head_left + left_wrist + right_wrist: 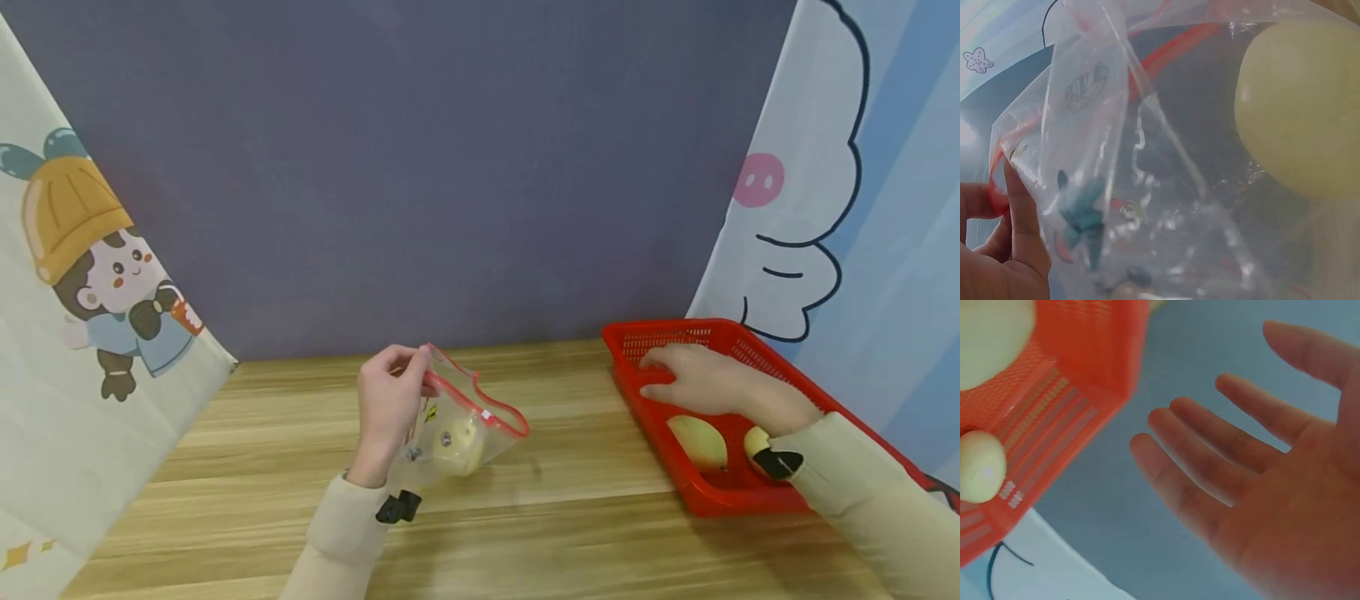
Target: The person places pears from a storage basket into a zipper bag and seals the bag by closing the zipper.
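A clear zip bag (457, 421) with a red seal strip stands on the wooden table, and a pale yellow fruit (456, 444) lies inside it. My left hand (390, 400) pinches the bag's top edge and holds its mouth up. In the left wrist view the bag (1147, 156) fills the frame, with the fruit (1304, 112) at the upper right and my fingers (1019, 206) on the red strip. My right hand (701, 379) hovers flat over the red basket (637, 392), fingers straight, holding nothing. Two more yellow fruits (697, 442) lie in the basket; the right wrist view shows my open hand (1241, 469) and the basket (1072, 394).
The wooden table (570, 533) runs to a dark grey back wall. A cartoon-printed curtain (82, 317) hangs on the left and a blue-white one (862, 208) on the right, behind the basket.
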`<state>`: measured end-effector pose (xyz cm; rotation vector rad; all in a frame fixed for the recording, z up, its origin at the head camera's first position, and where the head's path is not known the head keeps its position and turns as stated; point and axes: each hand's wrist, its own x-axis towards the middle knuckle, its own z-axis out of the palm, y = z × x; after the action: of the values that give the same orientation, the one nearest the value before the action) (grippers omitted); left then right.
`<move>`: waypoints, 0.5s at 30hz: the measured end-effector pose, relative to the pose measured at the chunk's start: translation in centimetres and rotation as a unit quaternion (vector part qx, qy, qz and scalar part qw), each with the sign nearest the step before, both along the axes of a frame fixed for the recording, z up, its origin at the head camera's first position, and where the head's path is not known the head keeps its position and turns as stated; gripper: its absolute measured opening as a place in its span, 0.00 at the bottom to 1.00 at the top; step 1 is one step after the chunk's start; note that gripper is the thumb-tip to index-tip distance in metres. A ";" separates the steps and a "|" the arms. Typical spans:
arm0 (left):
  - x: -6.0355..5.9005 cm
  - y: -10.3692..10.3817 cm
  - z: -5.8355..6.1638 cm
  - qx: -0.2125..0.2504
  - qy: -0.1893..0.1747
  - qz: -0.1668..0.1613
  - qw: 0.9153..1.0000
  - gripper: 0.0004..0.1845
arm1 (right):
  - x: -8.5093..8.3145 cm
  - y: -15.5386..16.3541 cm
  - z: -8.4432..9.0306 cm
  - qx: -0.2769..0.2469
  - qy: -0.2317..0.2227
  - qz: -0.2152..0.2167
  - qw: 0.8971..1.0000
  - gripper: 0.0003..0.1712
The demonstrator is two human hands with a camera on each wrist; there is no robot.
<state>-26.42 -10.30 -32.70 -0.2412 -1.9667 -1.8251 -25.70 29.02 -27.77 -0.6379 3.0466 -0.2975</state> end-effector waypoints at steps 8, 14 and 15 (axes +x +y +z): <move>-0.1 0.0 -0.2 0.008 0.009 -0.010 1.000 0.13 | 0.0 2.1 -1.3 0.020 -0.069 -0.017 0.997 0.30; -0.2 0.0 -0.1 0.017 0.005 -0.014 1.000 0.12 | 0.0 2.9 -2.4 0.036 -0.106 -0.011 0.994 0.29; -0.2 0.0 0.0 0.020 0.005 -0.013 1.000 0.12 | 0.0 3.0 -2.5 0.040 -0.109 -0.008 0.993 0.28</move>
<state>-26.58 -10.26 -32.74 -0.2641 -1.9268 -1.8754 -25.69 32.02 -30.31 -0.5385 2.8397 -0.2274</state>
